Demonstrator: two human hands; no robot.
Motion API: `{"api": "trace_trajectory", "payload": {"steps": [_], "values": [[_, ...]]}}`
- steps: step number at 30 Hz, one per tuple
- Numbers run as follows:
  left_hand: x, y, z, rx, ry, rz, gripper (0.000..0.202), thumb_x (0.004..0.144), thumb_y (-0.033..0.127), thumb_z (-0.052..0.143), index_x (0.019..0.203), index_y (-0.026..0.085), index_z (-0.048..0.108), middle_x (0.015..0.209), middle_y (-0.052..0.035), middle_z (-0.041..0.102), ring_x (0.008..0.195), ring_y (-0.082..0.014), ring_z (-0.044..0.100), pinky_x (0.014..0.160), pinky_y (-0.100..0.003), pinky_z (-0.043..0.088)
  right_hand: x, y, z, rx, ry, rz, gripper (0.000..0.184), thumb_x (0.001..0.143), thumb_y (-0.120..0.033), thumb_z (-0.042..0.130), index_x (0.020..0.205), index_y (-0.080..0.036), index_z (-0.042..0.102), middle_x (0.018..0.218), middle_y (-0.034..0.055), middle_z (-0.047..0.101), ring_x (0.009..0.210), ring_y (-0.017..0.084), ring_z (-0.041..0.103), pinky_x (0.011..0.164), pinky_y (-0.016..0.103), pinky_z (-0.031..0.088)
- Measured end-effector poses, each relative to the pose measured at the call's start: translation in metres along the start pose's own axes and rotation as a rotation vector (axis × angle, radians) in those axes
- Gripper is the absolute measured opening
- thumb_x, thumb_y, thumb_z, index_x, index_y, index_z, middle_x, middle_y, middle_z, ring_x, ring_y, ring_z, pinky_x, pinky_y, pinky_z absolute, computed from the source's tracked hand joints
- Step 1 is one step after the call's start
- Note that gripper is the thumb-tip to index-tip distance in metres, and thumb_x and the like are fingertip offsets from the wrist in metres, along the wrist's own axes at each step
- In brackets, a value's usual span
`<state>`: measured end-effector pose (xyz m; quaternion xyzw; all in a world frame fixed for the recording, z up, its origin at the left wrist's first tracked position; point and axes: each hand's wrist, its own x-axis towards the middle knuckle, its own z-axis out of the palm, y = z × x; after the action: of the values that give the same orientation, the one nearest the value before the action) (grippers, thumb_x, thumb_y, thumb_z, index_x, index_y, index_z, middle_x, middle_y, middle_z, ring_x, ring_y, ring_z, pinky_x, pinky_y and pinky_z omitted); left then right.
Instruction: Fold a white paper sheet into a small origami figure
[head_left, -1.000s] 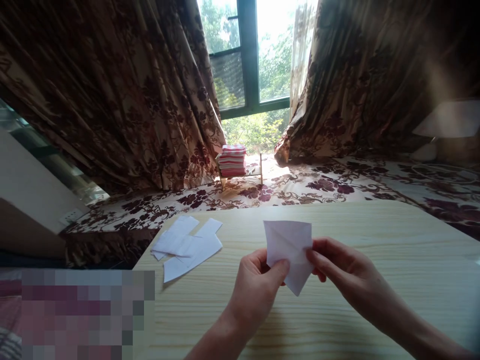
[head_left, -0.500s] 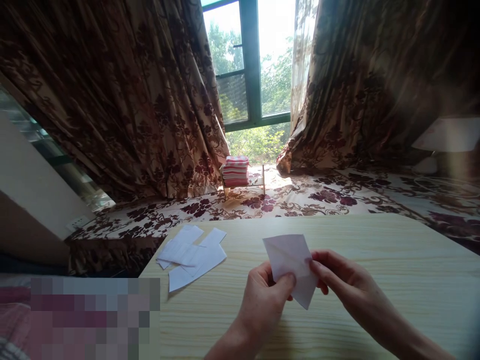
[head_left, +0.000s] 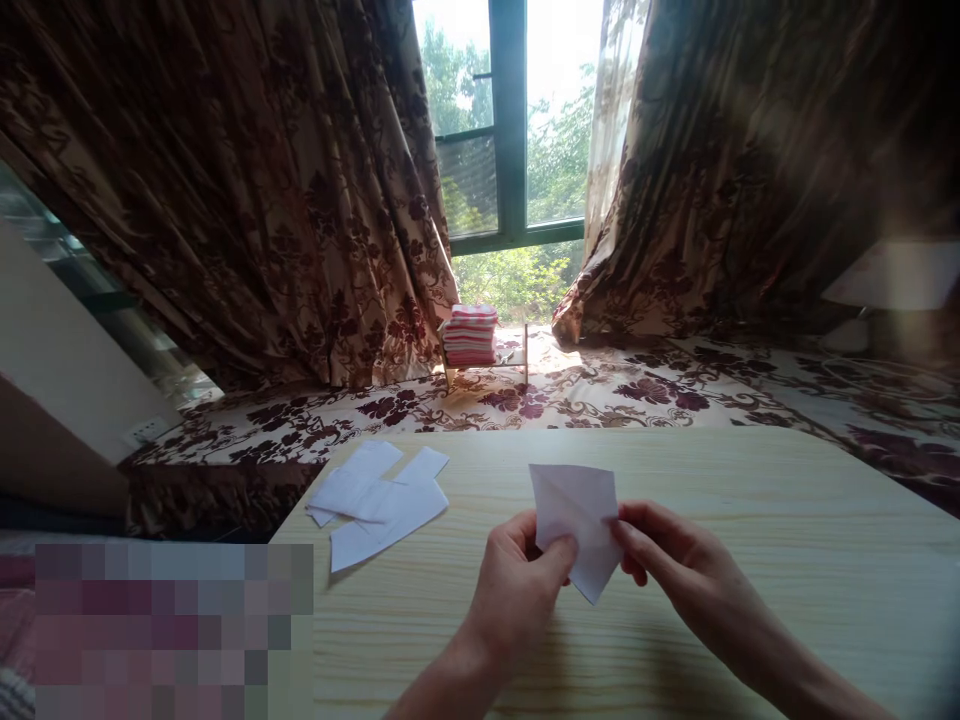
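A small piece of white paper [head_left: 574, 505] with a diagonal crease is held up over the table, in the middle of the head view. My left hand [head_left: 519, 572] is closed on its lower left side, the thumb flat on the near face and the fingers behind. At the paper's right edge, my right hand [head_left: 675, 552] pinches it between thumb and fingertips. To the left, several cut white paper pieces [head_left: 390, 515] lie overlapping on the tabletop.
The pale wood-grain table [head_left: 765, 540] spreads under both hands. Behind it, a small stand [head_left: 526, 355] bearing folded pink-striped cloths [head_left: 471, 335] sits on a flowered cover [head_left: 660, 390], before a window between patterned curtains [head_left: 315, 200]. A pixelated patch hides the lower left.
Both hands keep hold of the paper, which has tilted slightly in their grip. The view has shifted a little, moving the loose paper pieces slightly up and left in the picture.
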<state>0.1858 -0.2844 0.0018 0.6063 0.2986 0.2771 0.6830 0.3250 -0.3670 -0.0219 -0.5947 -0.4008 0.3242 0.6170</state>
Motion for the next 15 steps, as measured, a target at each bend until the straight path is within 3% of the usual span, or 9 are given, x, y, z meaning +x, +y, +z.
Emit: {"api": "trace_trajectory", "payload": {"steps": [15], "values": [[-0.0024,0.0046,0.0025,-0.104,-0.016,0.010,0.023,0.070,0.030,0.066,0.078,0.008,0.063,0.065,-0.0024,0.058,0.059,-0.0102,0.044,0.056,-0.022,0.035,0.0022,-0.0051,-0.0008,0.005,0.007,-0.021,0.034,0.077,-0.049,0.060,0.082,-0.016,0.062,0.059,-0.0016,0.052,0.054,0.012,0.047,0.049,0.024,0.040]]}}
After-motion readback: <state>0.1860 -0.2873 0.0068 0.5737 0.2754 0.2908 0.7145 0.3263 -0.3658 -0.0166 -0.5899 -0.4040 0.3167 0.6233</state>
